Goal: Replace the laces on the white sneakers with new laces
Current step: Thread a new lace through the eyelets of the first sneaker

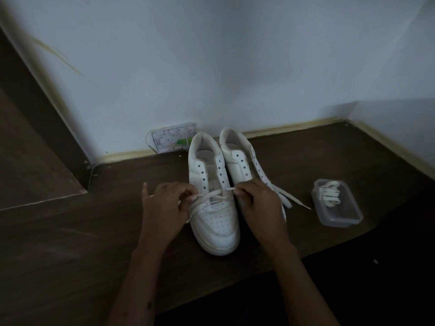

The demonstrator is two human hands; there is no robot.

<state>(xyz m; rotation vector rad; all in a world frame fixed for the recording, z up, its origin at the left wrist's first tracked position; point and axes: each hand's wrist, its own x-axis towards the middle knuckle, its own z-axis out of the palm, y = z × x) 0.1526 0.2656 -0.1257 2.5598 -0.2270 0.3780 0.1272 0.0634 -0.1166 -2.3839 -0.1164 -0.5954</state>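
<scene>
Two white sneakers stand side by side on the dark wooden surface, toes towards me. The left sneaker point(213, 222) has a white lace point(208, 196) crossed through its lowest eyelets. My left hand point(166, 203) pinches one lace end at the shoe's left side. My right hand point(255, 201) pinches the other end, its tip by an eyelet on the right side. The right sneaker point(237, 158) is partly hidden behind my right hand, and a loose lace point(286, 200) trails from it onto the surface.
A clear plastic box point(336, 205) with a bundled white lace inside sits to the right of the shoes. A patterned card point(171, 137) leans on the wall behind them. The white wall point(211, 67) bounds the back and right; a raised wooden ledge point(30, 161) stands at left.
</scene>
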